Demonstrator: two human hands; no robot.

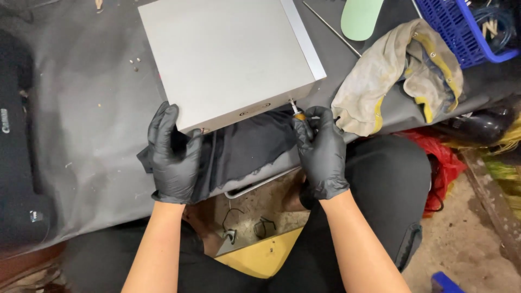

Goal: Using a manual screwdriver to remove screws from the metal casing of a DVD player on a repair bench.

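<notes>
At the counter's [92, 125] near edge, the left hand [175, 157] steadies the grey metal box [228, 59], fingers wrapped on its near-left corner. The right hand [321, 152], fingers closed around a screwdriver [296, 110], works a screw in the box's near face; the tip probably needs to stay square.

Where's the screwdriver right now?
In the head view, the screwdriver is in the right hand, its tip against the near-right corner of the grey metal box, left of the dirty rag.
</notes>
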